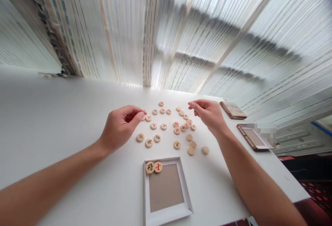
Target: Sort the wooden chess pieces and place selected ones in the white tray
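Observation:
My left hand (123,124) is closed in a pinch at the left of the scattered wooden Chinese chess pieces. A sliver of a chess piece (145,112) seems to show at its fingertips, mostly hidden. Just by the thumb lies a red-marked piece (148,118). My right hand (206,111) hovers over the right side of the group, thumb and index finger pressed together; whatever they hold, if anything, is hidden. Nearest below it are a black-marked piece (186,117) and a blank-topped piece (181,113). Red-marked and black-marked pieces are spread between the hands.
A shallow white box tray (188,198) sits in front, a black-marked piece (149,167) and a red-marked piece (158,166) in its far left corner. Blank-topped pieces (191,150) lie beyond it. At right are a small box (233,110) and a lid (249,136). Curtains (124,28) hang behind.

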A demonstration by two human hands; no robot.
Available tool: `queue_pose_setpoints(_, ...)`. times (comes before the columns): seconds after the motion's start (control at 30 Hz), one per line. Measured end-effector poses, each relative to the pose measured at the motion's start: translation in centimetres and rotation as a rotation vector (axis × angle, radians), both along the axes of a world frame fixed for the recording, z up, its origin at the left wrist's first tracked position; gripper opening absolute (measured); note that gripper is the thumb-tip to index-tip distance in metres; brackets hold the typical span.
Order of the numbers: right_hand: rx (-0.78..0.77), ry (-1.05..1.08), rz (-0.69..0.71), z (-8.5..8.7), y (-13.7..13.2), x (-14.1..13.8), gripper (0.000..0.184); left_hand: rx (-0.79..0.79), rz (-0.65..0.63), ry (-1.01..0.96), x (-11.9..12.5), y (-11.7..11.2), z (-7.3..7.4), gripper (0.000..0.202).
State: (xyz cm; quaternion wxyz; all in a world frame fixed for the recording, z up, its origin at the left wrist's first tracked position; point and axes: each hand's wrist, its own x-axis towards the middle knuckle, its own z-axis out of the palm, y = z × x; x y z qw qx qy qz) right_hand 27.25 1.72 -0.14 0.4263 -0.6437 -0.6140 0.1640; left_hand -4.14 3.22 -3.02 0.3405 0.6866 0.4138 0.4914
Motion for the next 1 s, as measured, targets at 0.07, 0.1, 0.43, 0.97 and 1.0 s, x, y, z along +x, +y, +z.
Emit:
queue_pose_setpoints(0.07, -0.006, 0.003, 0.012, -1.9, 0.2, 0.0, 0.034, -0.033, 0.053, -0.015, -0.4, 0.6, 0.2, 0.021)
queue_pose_setpoints(0.1, -0.012, -0.006, 0.020, -2.8, -0.1, -0.1, 0.034, -0.033, 0.066, -0.009, -0.5, 0.8, 0.1, 0.023)
queue_pose_setpoints(0.43, 0.075, -0.159, -0.015, -4.6, -0.9, 0.2, 0.027, 0.348, -0.025, 0.189, -0.1, 0.2, -2.3, 0.019)
queue_pose_setpoints(0.97, 0.102, -0.230, -0.074, -4.4, -1.1, 1.4, 0.034, 0.120, 0.358, -0.014, -3.2, 4.8, -1.1, 0.022)
queue_pose_setpoints(1.0, 0.089, -0.212, -0.085, -4.3, -1.1, 1.4, 0.035, 0.117, 0.354, 0.009, -3.1, 4.8, -1.5, 0.022)
